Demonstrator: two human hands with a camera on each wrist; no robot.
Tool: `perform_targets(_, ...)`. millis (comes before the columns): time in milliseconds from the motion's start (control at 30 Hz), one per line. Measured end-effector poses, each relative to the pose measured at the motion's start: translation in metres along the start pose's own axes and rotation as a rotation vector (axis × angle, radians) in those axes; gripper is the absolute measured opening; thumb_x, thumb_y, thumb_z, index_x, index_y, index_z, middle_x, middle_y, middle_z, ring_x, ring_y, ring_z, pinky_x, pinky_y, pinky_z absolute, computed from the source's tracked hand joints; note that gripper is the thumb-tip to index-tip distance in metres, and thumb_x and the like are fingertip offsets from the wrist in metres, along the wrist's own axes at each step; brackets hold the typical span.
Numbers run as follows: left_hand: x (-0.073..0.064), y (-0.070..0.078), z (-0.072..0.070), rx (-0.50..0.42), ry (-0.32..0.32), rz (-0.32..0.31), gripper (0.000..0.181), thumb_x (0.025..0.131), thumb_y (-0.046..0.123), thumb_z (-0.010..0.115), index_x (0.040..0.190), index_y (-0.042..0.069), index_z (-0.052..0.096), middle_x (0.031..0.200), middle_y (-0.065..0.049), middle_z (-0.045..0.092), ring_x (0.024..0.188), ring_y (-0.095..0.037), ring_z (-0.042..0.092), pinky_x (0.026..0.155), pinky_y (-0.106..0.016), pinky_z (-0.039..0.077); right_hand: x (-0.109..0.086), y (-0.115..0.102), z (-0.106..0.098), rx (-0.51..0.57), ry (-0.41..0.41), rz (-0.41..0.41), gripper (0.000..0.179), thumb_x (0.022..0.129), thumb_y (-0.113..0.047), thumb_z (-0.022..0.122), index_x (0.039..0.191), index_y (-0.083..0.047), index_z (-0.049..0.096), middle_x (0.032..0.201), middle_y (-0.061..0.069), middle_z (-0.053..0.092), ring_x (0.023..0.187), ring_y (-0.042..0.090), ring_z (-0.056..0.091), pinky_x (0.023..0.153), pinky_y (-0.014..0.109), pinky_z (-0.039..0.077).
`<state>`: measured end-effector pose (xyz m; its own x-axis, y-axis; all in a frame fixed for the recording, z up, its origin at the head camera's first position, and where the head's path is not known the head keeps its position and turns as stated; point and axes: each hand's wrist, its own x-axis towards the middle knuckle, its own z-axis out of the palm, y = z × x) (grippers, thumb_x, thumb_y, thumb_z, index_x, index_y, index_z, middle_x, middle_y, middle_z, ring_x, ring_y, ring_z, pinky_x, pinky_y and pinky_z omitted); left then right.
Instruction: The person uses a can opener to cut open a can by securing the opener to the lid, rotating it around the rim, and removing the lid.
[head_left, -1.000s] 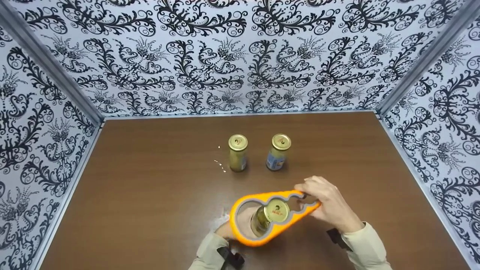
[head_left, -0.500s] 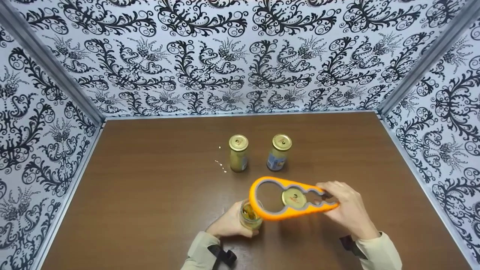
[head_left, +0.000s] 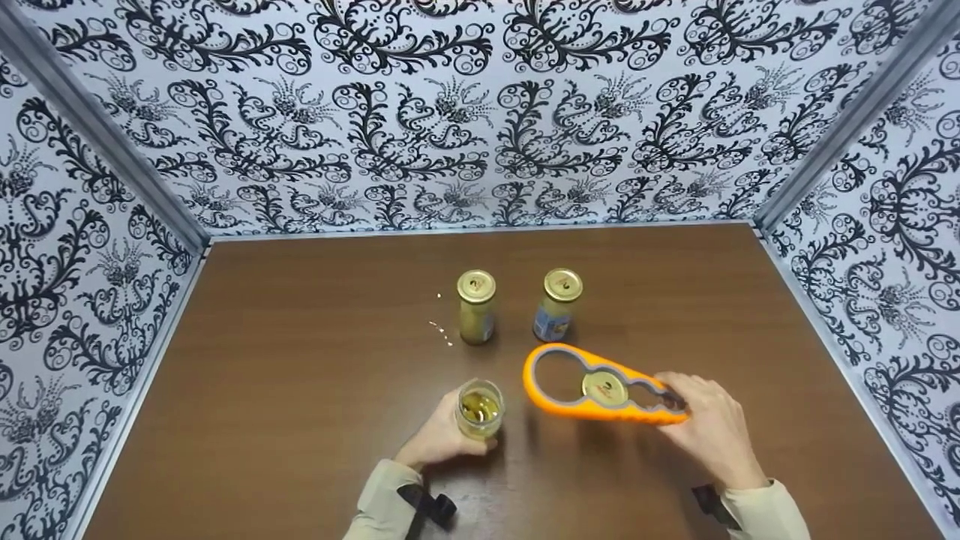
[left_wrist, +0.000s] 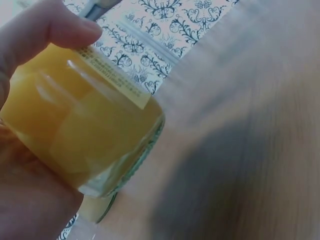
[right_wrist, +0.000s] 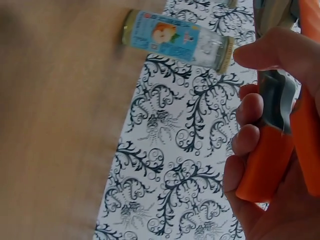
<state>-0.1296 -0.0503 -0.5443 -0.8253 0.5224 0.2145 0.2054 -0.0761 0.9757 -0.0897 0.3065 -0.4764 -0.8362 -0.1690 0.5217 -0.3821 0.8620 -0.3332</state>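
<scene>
In the head view my left hand (head_left: 435, 441) grips an uncapped glass jar (head_left: 480, 412) near the front of the table, its mouth facing up and pale liquid with darker pieces inside. The left wrist view shows the thumb and palm round this jar (left_wrist: 85, 125), whose contents look yellow. To the right, my right hand (head_left: 712, 427) holds an orange jar opener (head_left: 577, 409) by its handles, above the table. A gold lid (head_left: 604, 388) sits in the opener's middle grey-lined opening. The right wrist view has fingers curled round an orange handle (right_wrist: 267, 165).
Two capped jars stand behind the hands: one on the left (head_left: 476, 319), another with a blue label (head_left: 552, 322) on the right. Small white specks (head_left: 441, 330) lie beside the left one. Patterned walls (head_left: 450, 112) close off the back and sides of the brown table (head_left: 300, 360).
The lid has come away from the jar, held in the opener. My right hand has carried both to the right, while my left hand has drawn the uncapped jar to the left.
</scene>
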Motion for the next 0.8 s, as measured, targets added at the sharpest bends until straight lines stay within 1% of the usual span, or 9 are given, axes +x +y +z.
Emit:
perform_targets(67,0.0,0.002,-0.003,-0.014,0.015,-0.012,0.06,0.059,-0.018,0.073,0.116,-0.008,0.054,0.102,-0.012,0.065,0.096,-0.017,0.06,0.093,-0.034,0.046,-0.004,0.001,0.001,-0.012,-0.016,0.018,0.043,0.053,-0.01,0.086,0.093,-0.014,0.07,0.071,-0.012,0.053,0.063,0.012,0.045,0.055,0.035,0.038)
perform_targets(133,0.0,0.01,-0.007,-0.026,0.026,-0.008,0.055,0.06,-0.02,0.07,0.112,-0.011,0.055,0.101,-0.017,0.066,0.094,-0.016,0.061,0.091,-0.034,0.047,-0.007,0.002,0.001,-0.017,-0.031,0.035,0.043,0.053,-0.01,0.086,0.093,-0.015,0.07,0.071,-0.012,0.052,0.063,0.013,0.046,0.055,0.036,0.038)
perform_targets(200,0.0,0.018,-0.012,-0.036,0.035,-0.009,0.052,0.06,-0.022,0.068,0.11,-0.013,0.055,0.1,-0.021,0.065,0.093,-0.017,0.062,0.09,-0.034,0.048,-0.01,0.004,0.001,-0.019,-0.045,0.054,0.042,0.054,-0.011,0.086,0.093,-0.015,0.07,0.073,-0.009,0.056,0.064,0.015,0.048,0.055,0.038,0.04)
perform_targets(300,0.001,0.028,-0.02,-0.032,0.051,-0.011,0.049,0.061,-0.022,0.067,0.109,-0.014,0.056,0.101,-0.021,0.066,0.093,-0.021,0.062,0.089,-0.033,0.048,-0.015,0.007,0.001,-0.02,-0.069,0.081,0.043,0.053,-0.011,0.085,0.094,-0.013,0.07,0.077,-0.004,0.061,0.065,0.02,0.053,0.056,0.043,0.041)
perform_targets(367,0.003,0.029,-0.028,-0.019,0.065,-0.03,0.05,0.062,-0.022,0.067,0.109,-0.015,0.055,0.101,-0.023,0.065,0.093,-0.024,0.062,0.088,-0.034,0.048,-0.017,0.008,0.001,-0.026,-0.084,0.096,0.045,0.052,-0.01,0.085,0.095,-0.012,0.07,0.079,0.0,0.064,0.067,0.023,0.055,0.056,0.044,0.042)
perform_targets(467,0.006,0.031,-0.04,0.017,0.11,-0.076,0.049,0.063,-0.021,0.067,0.11,-0.013,0.056,0.1,-0.022,0.064,0.093,-0.027,0.061,0.088,-0.036,0.048,-0.02,0.009,0.001,-0.033,-0.103,0.111,0.047,0.051,-0.009,0.084,0.096,-0.011,0.07,0.081,0.003,0.065,0.067,0.024,0.055,0.056,0.045,0.043)
perform_targets(567,0.01,0.029,-0.052,0.038,0.153,-0.111,0.05,0.063,-0.021,0.068,0.111,-0.011,0.057,0.102,-0.024,0.063,0.093,-0.024,0.061,0.089,-0.037,0.048,-0.022,0.009,0.0,-0.034,-0.118,0.127,0.047,0.052,-0.009,0.084,0.096,-0.01,0.07,0.082,0.004,0.065,0.068,0.025,0.056,0.056,0.045,0.043)
perform_targets(700,0.015,0.024,-0.068,0.051,0.18,-0.096,0.051,0.063,-0.022,0.069,0.112,-0.013,0.057,0.104,-0.032,0.061,0.092,-0.021,0.062,0.088,-0.036,0.049,-0.025,0.01,0.0,-0.031,-0.127,0.148,0.046,0.053,-0.01,0.085,0.096,-0.011,0.07,0.083,0.005,0.065,0.068,0.026,0.057,0.056,0.046,0.044)
perform_targets(800,0.019,0.02,-0.078,0.083,0.208,-0.091,0.05,0.063,-0.021,0.07,0.111,-0.013,0.057,0.1,-0.026,0.063,0.089,-0.021,0.062,0.085,-0.035,0.05,-0.026,0.011,0.001,-0.03,-0.12,0.151,0.046,0.053,-0.01,0.086,0.095,-0.011,0.07,0.082,0.004,0.065,0.068,0.026,0.057,0.056,0.047,0.044)
